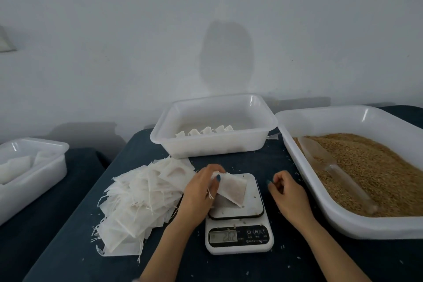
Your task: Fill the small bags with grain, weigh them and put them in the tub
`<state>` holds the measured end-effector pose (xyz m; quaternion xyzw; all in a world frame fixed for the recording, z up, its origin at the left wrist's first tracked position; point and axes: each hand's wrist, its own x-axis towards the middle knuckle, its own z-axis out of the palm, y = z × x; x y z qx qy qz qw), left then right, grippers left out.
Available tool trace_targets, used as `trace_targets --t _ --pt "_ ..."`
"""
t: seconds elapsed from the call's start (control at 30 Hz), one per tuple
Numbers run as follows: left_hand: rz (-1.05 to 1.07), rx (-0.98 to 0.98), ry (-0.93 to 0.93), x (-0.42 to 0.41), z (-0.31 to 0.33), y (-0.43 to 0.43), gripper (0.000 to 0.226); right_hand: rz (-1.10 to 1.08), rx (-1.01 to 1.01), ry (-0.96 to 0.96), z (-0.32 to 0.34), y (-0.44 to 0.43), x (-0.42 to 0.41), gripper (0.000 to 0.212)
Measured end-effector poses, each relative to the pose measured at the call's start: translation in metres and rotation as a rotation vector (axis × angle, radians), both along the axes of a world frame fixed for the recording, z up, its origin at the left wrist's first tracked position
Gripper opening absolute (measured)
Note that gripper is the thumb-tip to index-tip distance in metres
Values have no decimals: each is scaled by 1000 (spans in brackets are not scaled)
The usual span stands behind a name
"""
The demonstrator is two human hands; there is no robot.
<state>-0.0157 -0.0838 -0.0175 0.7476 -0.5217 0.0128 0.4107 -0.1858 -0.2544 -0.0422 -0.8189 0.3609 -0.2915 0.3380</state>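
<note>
On the scale [240,238] plate lies the filled bag [231,189], and your left hand [201,190] pinches its left end. Your right hand [286,192] hangs loosely curled, holding nothing, just right of the scale. While you grip the bag the reading may be false, and tilting it could spill grain [377,167] onto the plate, where stray kernels [254,196] already lie. Count: one bag on the scale, about five in the far tub [206,144], one scoop [329,165] in the grain at right, and one pile [142,194] of empty bags at left, too many to count.
</note>
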Motion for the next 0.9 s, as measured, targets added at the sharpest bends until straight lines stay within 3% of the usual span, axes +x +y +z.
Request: trace_targets --t 0.07,0.23,0.37,0.53,0.67,0.77,0.9 --pt "-35 -26 17 0 5 -7 30 1 2 -1 -1 0 0 21" --pt "-101 -144 267 1 49 -49 32 17 15 -20 -1 -1 -1 20" --pt "-47 -207 318 8 95 -97 44 25 37 -20 -2 -1 -1 21" --pt "76 15 247 21 117 -148 51 35 -10 13 -1 0 -2 22" --pt "71 336 79 28 100 -169 37 46 -20 26 -1 0 -2 22" --pt "155 595 -244 32 83 -168 49 49 -25 31 -1 0 -2 23" --pt "220 515 -403 30 70 -160 55 47 -12 49 -2 -1 -1 21"
